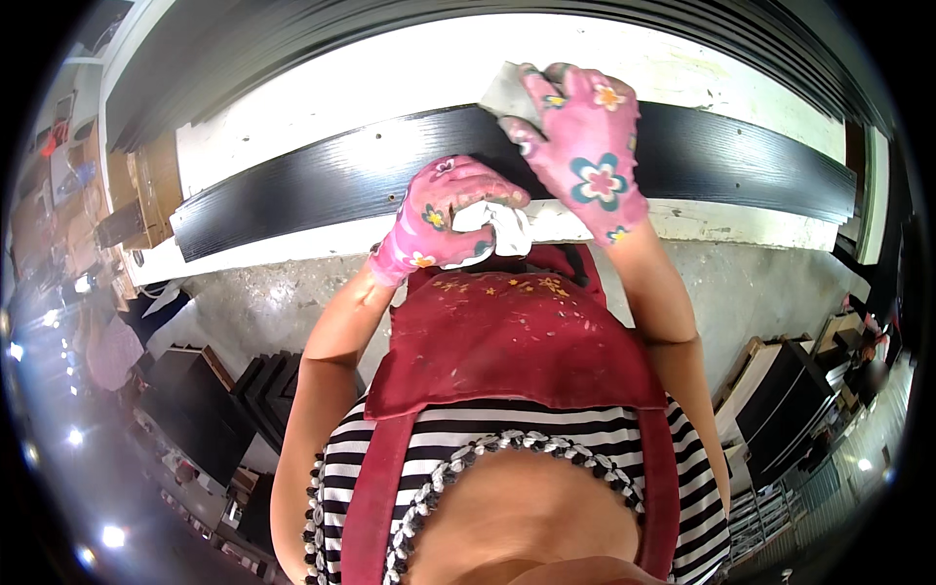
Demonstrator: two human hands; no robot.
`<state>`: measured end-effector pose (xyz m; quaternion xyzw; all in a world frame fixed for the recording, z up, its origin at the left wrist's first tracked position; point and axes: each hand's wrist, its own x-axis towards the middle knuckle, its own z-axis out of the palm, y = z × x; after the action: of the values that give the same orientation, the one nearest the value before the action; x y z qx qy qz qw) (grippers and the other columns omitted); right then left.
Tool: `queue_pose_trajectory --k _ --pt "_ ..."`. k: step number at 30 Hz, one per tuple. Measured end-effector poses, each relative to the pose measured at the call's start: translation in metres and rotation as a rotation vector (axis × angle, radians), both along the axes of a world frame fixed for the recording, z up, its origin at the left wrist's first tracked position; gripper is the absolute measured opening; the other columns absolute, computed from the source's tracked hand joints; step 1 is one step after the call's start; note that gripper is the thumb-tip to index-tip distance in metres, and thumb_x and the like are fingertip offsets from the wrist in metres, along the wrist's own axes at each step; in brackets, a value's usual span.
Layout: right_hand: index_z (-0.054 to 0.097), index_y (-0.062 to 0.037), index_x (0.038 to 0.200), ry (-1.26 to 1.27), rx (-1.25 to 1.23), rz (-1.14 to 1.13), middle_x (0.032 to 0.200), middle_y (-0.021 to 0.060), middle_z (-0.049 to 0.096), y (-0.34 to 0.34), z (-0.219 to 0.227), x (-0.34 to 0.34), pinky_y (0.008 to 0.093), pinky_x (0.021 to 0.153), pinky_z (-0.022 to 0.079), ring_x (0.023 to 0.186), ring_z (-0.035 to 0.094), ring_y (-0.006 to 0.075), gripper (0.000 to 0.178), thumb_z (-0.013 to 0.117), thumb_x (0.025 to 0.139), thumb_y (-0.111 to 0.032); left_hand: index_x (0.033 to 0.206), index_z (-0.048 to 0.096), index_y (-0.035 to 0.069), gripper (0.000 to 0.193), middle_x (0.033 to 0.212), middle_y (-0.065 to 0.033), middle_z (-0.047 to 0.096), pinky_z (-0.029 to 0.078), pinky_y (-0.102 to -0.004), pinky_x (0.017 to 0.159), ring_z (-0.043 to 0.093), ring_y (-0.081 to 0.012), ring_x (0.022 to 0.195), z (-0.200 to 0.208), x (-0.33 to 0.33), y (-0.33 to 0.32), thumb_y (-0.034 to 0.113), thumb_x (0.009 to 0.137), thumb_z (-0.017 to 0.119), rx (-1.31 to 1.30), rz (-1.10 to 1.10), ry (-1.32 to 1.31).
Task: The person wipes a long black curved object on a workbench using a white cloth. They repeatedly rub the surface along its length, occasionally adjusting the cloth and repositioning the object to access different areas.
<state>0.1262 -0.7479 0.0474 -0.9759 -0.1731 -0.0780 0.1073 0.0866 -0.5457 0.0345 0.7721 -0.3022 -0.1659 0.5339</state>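
A long black board (341, 161) with a wood-grain sheen and small holes lies across the white bench (292, 107). My left hand (439, 214), in a pink flowered glove, is closed round a crumpled white cloth (507, 229) at the board's near edge. My right hand (585, 136), in a matching glove with dark-stained fingertips, reaches over the middle of the board. Between its thumb and fingers is a thin, pale grey flat piece (502, 93) whose exact kind I cannot make out. It sits at the board's far edge.
More long black boards (322, 58) are stacked along the bench's far side. Dark panels stand on the floor at the lower left (200, 405) and lower right (785, 409). At the left, another person's pinkish clothing (112, 346) shows. My red apron (517, 341) is close to the bench.
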Motion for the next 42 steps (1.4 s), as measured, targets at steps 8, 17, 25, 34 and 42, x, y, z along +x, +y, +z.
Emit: queue_pose_trajectory --k 8,17,25,34,42 --pt "0.067 -0.0155 0.112 0.003 -0.065 -0.243 0.106 0.0044 0.061 -0.078 -0.004 -0.012 0.0469 0.093 0.037 0.101 0.056 0.0257 0.045 0.061 0.082 -0.048 0.105 0.068 0.011 0.038 0.102 -0.0039 0.072 0.050 -0.0366 0.085 0.065 -0.0247 0.093 -0.013 -0.001 -0.001 0.017 0.067 0.072 -0.140 0.023 0.010" --pt "0.063 -0.0150 0.113 0.049 -0.053 -0.100 0.107 0.0037 0.058 -0.026 -0.004 -0.011 0.0463 0.093 0.037 0.104 0.054 0.0215 0.043 0.057 0.082 -0.045 0.098 0.071 0.011 0.044 0.099 -0.0026 0.072 0.051 -0.0370 0.086 0.065 -0.0252 0.092 -0.006 -0.004 -0.005 0.005 0.055 0.069 -0.015 0.089 -0.034" --pt "0.069 -0.0111 0.105 -0.203 -0.105 -0.345 0.099 0.0087 0.065 -0.146 -0.009 -0.018 0.0431 0.081 0.048 0.093 0.062 0.0274 0.040 0.070 0.078 -0.040 0.099 0.070 0.012 0.039 0.100 -0.0034 0.072 0.051 -0.0355 0.084 0.066 -0.0236 0.092 0.005 -0.001 -0.016 0.007 0.061 0.070 0.062 0.092 -0.019" --pt "0.067 -0.0128 0.111 0.050 0.030 -0.122 0.106 0.0071 0.061 -0.060 -0.001 -0.012 0.0452 0.091 0.039 0.101 0.058 0.0252 0.044 0.064 0.079 -0.043 0.100 0.070 0.009 0.040 0.103 -0.0037 0.072 0.051 -0.0367 0.085 0.065 -0.0248 0.093 -0.004 0.010 -0.056 0.009 0.060 0.068 -0.064 -0.047 0.064" --pt "0.071 -0.0123 0.104 -0.161 -0.141 -0.579 0.094 0.0077 0.066 -0.222 -0.014 -0.017 0.0429 0.082 0.047 0.094 0.063 0.0270 0.039 0.075 0.077 -0.040 0.097 0.071 0.011 0.041 0.098 -0.0031 0.072 0.052 -0.0363 0.084 0.065 -0.0243 0.091 -0.002 0.009 -0.064 0.008 0.056 0.067 -0.046 0.009 0.039"
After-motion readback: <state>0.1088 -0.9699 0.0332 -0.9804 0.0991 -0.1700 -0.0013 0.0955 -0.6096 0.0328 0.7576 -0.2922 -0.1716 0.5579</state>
